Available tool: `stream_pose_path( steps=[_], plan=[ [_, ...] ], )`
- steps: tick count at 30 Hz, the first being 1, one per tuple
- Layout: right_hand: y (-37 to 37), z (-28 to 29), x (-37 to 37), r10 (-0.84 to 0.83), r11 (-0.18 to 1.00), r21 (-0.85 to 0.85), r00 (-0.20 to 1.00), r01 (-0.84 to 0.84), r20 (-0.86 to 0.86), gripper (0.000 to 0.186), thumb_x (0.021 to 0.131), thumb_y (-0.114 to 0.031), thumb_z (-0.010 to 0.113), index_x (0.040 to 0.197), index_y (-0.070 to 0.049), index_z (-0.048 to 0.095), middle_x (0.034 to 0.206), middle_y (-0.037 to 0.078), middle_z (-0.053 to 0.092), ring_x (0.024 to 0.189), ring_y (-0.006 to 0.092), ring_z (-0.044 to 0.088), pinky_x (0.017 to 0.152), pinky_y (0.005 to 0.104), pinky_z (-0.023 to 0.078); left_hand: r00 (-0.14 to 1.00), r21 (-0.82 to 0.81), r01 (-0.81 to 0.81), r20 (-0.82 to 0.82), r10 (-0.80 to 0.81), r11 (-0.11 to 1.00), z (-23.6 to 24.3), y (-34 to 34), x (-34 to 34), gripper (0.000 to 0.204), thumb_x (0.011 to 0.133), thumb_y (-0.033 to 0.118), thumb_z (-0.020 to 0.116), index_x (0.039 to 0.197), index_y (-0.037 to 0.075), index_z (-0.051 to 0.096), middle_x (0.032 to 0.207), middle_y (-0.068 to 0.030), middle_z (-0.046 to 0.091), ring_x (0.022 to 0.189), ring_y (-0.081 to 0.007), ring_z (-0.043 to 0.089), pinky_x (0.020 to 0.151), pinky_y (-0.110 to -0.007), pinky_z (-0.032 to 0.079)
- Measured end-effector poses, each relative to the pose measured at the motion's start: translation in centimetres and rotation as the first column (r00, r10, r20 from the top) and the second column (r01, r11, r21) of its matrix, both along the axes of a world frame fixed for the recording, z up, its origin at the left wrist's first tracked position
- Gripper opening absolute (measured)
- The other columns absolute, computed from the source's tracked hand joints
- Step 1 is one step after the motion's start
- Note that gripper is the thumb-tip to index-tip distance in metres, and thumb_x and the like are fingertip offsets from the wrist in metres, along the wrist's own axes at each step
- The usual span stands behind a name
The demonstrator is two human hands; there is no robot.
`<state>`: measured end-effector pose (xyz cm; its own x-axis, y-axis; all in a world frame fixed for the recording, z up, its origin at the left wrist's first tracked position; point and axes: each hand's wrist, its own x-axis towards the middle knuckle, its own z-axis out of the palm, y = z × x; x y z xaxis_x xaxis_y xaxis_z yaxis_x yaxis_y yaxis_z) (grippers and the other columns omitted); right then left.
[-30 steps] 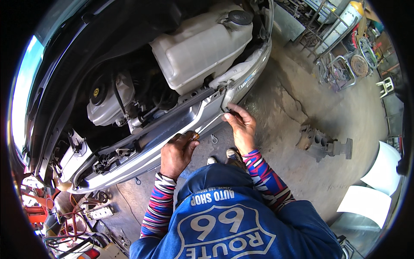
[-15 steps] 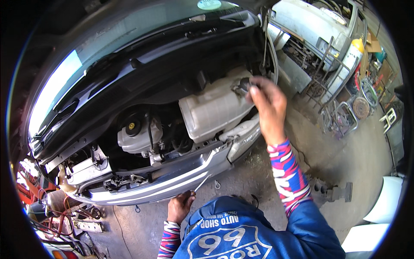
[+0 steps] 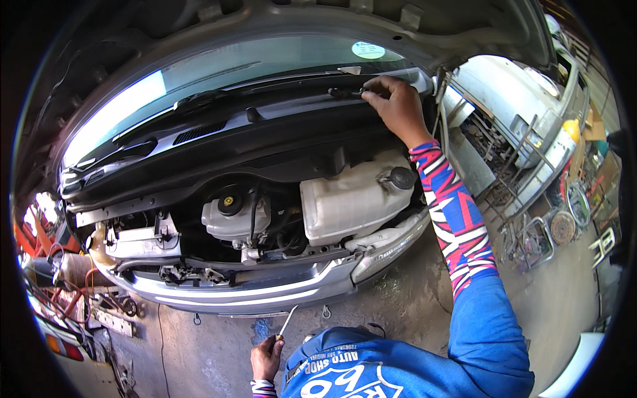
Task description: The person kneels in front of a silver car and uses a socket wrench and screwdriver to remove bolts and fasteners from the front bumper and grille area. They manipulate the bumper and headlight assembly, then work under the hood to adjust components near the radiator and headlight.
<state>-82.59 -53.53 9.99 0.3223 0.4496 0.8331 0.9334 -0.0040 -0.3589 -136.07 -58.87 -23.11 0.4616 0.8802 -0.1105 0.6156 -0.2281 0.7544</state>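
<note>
Low in the view, my left hand (image 3: 266,359) is closed round the handle of a screwdriver (image 3: 286,323), its thin bright shaft slanting up toward the bumper. My right hand (image 3: 400,106) reaches over the engine bay to the base of the windshield. Its thumb and fingers pinch the end of a small black part (image 3: 344,93) on the dark cowl; I cannot make out its exact kind. Beneath my right forearm sits a whitish plastic reservoir (image 3: 352,202), with a dark round cap (image 3: 401,178) seated on its neck.
The raised hood (image 3: 279,23) arches overhead. A smaller reservoir with a black cap (image 3: 230,204) sits mid-bay, behind the front bumper (image 3: 245,292). To the right are a pale vehicle body (image 3: 504,93) and a yellow-topped cylinder (image 3: 570,129). Hoses and scrap lie at left.
My right hand has left the reservoir cap and moved up to the cowl by the windshield. My left hand, with the screwdriver, sits slightly lower. The view has shifted, showing more hood.
</note>
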Motion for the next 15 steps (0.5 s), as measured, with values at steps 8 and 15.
stream_pose_path(
  steps=[8,15],
  plan=[
    [4.3,0.4,-3.8,0.065,0.997,-0.047,0.984,-0.058,0.164,0.014,0.08,-0.017,0.078,0.093,-0.01,0.076,0.084,0.009,0.072,0.083,0.0306,0.07,0.077,0.0407,0.056,0.996,0.009,0.059,-0.064,-0.058,0.998,0.6,-1.6,1.9,0.031,0.093,0.033,0.072,0.111,0.007,0.076,0.095,-0.0152,0.076,0.089,-0.0315,0.075,0.078,-0.039,0.057],
    [4.9,1.2,-3.6,0.045,0.983,-0.184,0.991,-0.021,0.126,0.013,0.082,-0.02,0.076,0.093,-0.012,0.077,0.084,0.01,0.074,0.082,0.0302,0.072,0.075,0.0419,0.057,0.999,-0.001,-0.048,0.012,0.048,0.999,0.5,-3.1,2.0,0.031,0.093,0.031,0.073,0.11,0.005,0.076,0.095,-0.0165,0.076,0.09,-0.0331,0.075,0.078,-0.039,0.057]
  ],
)
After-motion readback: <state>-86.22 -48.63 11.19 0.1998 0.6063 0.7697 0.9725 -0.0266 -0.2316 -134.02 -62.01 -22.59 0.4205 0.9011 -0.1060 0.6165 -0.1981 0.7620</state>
